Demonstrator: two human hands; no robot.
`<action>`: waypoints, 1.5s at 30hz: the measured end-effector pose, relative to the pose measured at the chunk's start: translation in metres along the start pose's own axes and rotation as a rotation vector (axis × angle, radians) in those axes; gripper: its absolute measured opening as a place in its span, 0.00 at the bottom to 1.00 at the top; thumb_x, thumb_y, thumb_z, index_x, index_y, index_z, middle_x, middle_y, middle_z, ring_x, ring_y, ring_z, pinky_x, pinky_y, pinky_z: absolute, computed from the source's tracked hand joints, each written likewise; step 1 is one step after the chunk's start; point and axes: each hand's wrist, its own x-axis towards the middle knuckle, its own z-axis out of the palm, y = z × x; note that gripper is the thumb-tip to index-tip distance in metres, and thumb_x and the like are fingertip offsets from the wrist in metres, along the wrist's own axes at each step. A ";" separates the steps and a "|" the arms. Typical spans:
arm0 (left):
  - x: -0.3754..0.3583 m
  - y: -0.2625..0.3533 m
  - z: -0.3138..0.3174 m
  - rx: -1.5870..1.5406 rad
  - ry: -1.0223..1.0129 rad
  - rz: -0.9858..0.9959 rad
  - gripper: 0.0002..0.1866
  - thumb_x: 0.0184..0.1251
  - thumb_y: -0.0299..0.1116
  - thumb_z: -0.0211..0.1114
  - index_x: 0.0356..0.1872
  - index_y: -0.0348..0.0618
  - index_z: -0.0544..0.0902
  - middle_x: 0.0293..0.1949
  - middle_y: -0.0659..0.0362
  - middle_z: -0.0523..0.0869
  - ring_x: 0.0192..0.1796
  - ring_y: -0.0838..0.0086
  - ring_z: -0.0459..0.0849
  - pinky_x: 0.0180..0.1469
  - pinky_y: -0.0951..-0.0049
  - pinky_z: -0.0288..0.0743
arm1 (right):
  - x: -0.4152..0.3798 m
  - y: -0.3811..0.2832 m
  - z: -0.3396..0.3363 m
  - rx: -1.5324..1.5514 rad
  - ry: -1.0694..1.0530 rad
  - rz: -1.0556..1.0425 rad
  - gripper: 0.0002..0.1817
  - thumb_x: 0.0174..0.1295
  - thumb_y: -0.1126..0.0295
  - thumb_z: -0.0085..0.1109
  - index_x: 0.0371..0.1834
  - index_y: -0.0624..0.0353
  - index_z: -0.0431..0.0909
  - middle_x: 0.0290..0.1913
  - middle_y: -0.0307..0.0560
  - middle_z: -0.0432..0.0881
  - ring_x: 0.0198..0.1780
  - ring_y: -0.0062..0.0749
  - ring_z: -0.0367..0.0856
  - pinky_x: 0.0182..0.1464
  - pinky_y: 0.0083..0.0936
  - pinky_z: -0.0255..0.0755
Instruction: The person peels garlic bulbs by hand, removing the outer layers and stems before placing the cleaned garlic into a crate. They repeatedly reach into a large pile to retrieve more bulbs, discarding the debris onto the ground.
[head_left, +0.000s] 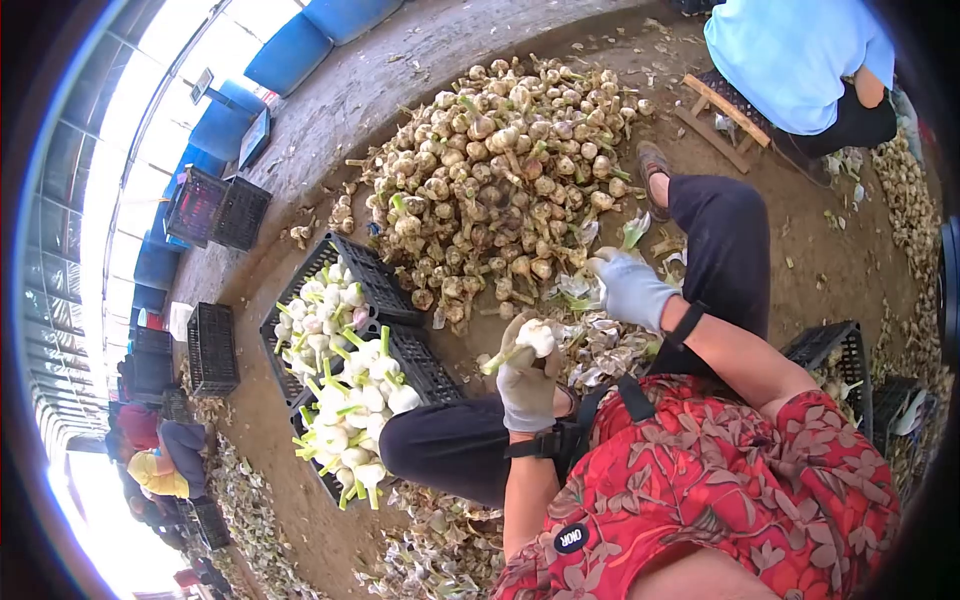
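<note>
Your left hand [527, 385], gloved, is closed around a peeled white garlic bulb [537, 336], with the bulb at the top of the fist and its pale green stem pointing out toward the crates. Your right hand [632, 288], also gloved, is held above the heap's near edge with its fingers loosely curled; whether it has hold of anything cannot be determined from this view. Directly beyond both hands lies a large pile of unpeeled garlic [500, 170] on the dirt floor [800, 260] — brownish bulbs with dry roots and stem stubs. Loose skins and trimmings [600, 350] lie on the floor between your knees, just below the held bulb. To the left of your left hand stand two black plastic crates [375, 275], set side by side and filled with cleaned white bulbs [345, 390] with green stems. Another black crate [835, 350] sits beside your right leg. Empty black crates [212, 348] stand well apart on the far left. A person in a light blue top [790, 55] sits beyond the pile, at the upper right, on a low wooden stool [725, 115].
</note>
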 end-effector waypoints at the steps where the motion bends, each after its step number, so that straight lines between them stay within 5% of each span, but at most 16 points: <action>1: 0.001 0.000 0.001 0.079 -0.005 0.046 0.31 0.52 0.34 0.66 0.61 0.39 0.72 0.42 0.54 0.82 0.27 0.74 0.73 0.27 0.79 0.64 | -0.002 -0.020 -0.021 0.180 -0.055 0.042 0.24 0.46 0.69 0.68 0.51 0.59 0.79 0.57 0.55 0.75 0.59 0.50 0.75 0.59 0.40 0.70; 4: 0.003 -0.005 -0.002 0.269 -0.009 0.138 0.34 0.52 0.36 0.70 0.63 0.40 0.71 0.44 0.57 0.82 0.32 0.77 0.77 0.31 0.81 0.69 | -0.008 -0.052 -0.045 0.485 -0.057 -0.082 0.23 0.47 0.66 0.69 0.49 0.61 0.80 0.53 0.56 0.77 0.55 0.52 0.76 0.57 0.38 0.71; 8: 0.010 -0.011 -0.005 0.326 -0.006 0.145 0.35 0.52 0.36 0.73 0.62 0.41 0.72 0.46 0.59 0.82 0.37 0.79 0.80 0.34 0.81 0.73 | -0.003 -0.073 -0.055 0.864 -0.309 0.166 0.23 0.50 0.60 0.75 0.43 0.63 0.80 0.39 0.45 0.83 0.47 0.32 0.81 0.51 0.30 0.73; 9: 0.008 -0.011 -0.002 0.319 0.000 0.143 0.34 0.52 0.36 0.73 0.62 0.41 0.72 0.46 0.59 0.82 0.37 0.79 0.81 0.33 0.81 0.74 | 0.000 -0.074 -0.050 0.894 -0.303 0.175 0.23 0.51 0.58 0.75 0.42 0.63 0.80 0.34 0.42 0.83 0.38 0.24 0.81 0.42 0.27 0.77; 12: 0.003 -0.005 -0.007 0.281 -0.049 0.090 0.33 0.53 0.40 0.75 0.58 0.37 0.73 0.43 0.58 0.83 0.37 0.77 0.82 0.34 0.81 0.74 | 0.001 -0.073 -0.056 1.096 -0.459 0.295 0.19 0.54 0.59 0.73 0.40 0.63 0.81 0.32 0.43 0.84 0.32 0.23 0.82 0.31 0.23 0.78; 18: 0.000 0.002 0.009 0.183 -0.041 0.067 0.34 0.51 0.43 0.77 0.56 0.37 0.73 0.38 0.60 0.83 0.29 0.82 0.78 0.25 0.86 0.66 | 0.007 -0.062 -0.054 1.392 -0.519 0.413 0.15 0.61 0.61 0.67 0.38 0.64 0.83 0.29 0.42 0.84 0.27 0.23 0.82 0.27 0.22 0.78; 22: 0.003 -0.001 0.001 0.244 -0.051 0.093 0.33 0.52 0.43 0.76 0.56 0.37 0.73 0.38 0.60 0.83 0.31 0.81 0.79 0.28 0.85 0.68 | -0.006 -0.071 -0.056 0.710 -0.188 -0.053 0.14 0.56 0.65 0.67 0.43 0.60 0.84 0.34 0.53 0.86 0.34 0.33 0.86 0.38 0.28 0.78; 23: 0.004 -0.003 -0.001 0.268 -0.052 0.106 0.32 0.54 0.41 0.74 0.57 0.37 0.73 0.40 0.59 0.83 0.34 0.80 0.80 0.30 0.83 0.70 | -0.011 -0.075 -0.055 0.540 -0.052 -0.109 0.14 0.51 0.67 0.66 0.42 0.57 0.84 0.36 0.53 0.85 0.39 0.42 0.85 0.41 0.33 0.77; 26: 0.007 -0.009 0.003 0.357 -0.016 0.172 0.31 0.58 0.38 0.71 0.61 0.36 0.71 0.45 0.57 0.82 0.41 0.77 0.81 0.38 0.79 0.74 | -0.015 -0.077 -0.041 0.289 0.126 -0.202 0.11 0.52 0.68 0.64 0.39 0.56 0.82 0.35 0.48 0.83 0.38 0.46 0.83 0.39 0.37 0.76; 29: 0.007 -0.015 0.009 0.571 0.081 0.274 0.29 0.67 0.38 0.64 0.65 0.33 0.69 0.47 0.59 0.80 0.46 0.80 0.78 0.46 0.82 0.71 | -0.015 -0.080 -0.038 0.229 0.141 -0.190 0.07 0.52 0.69 0.61 0.35 0.55 0.79 0.33 0.47 0.81 0.37 0.46 0.82 0.37 0.39 0.74; 33: 0.015 -0.018 -0.005 0.420 0.166 0.252 0.21 0.75 0.34 0.55 0.62 0.32 0.72 0.49 0.58 0.80 0.46 0.78 0.79 0.43 0.81 0.71 | -0.024 -0.087 -0.024 0.236 0.081 -0.194 0.07 0.55 0.69 0.60 0.35 0.57 0.78 0.35 0.50 0.82 0.38 0.49 0.82 0.37 0.40 0.75; 36: 0.011 -0.019 -0.005 0.227 0.071 0.277 0.20 0.76 0.33 0.51 0.63 0.32 0.72 0.52 0.54 0.81 0.49 0.74 0.81 0.48 0.79 0.74 | -0.008 -0.072 -0.017 0.401 0.093 0.014 0.09 0.58 0.67 0.58 0.39 0.58 0.78 0.37 0.53 0.82 0.40 0.53 0.82 0.40 0.42 0.75; 37: 0.011 -0.018 -0.005 0.194 0.011 0.305 0.22 0.76 0.33 0.48 0.65 0.32 0.70 0.59 0.49 0.78 0.57 0.65 0.80 0.59 0.69 0.74 | 0.002 -0.057 -0.011 0.395 0.074 0.096 0.11 0.59 0.66 0.57 0.42 0.59 0.77 0.42 0.58 0.81 0.42 0.56 0.81 0.43 0.43 0.75; 40: 0.009 -0.008 0.005 0.018 -0.017 0.286 0.24 0.75 0.33 0.47 0.66 0.32 0.68 0.64 0.46 0.74 0.64 0.58 0.76 0.68 0.58 0.68 | 0.006 -0.035 -0.009 0.135 -0.004 0.145 0.13 0.61 0.64 0.56 0.44 0.61 0.77 0.45 0.61 0.81 0.44 0.58 0.80 0.45 0.43 0.74; 44: 0.009 -0.006 0.007 0.051 -0.059 0.302 0.25 0.72 0.32 0.48 0.68 0.32 0.66 0.66 0.47 0.72 0.67 0.56 0.72 0.69 0.55 0.66 | -0.006 -0.048 -0.005 0.805 -0.096 0.073 0.18 0.60 0.63 0.65 0.47 0.62 0.77 0.42 0.49 0.83 0.40 0.37 0.83 0.42 0.31 0.75; 45: 0.009 -0.007 0.008 0.172 -0.036 0.328 0.25 0.72 0.32 0.48 0.68 0.32 0.66 0.66 0.47 0.72 0.67 0.57 0.73 0.68 0.56 0.67 | -0.007 -0.074 -0.038 1.136 -0.340 0.375 0.17 0.59 0.66 0.68 0.47 0.62 0.77 0.38 0.40 0.82 0.38 0.21 0.78 0.41 0.21 0.73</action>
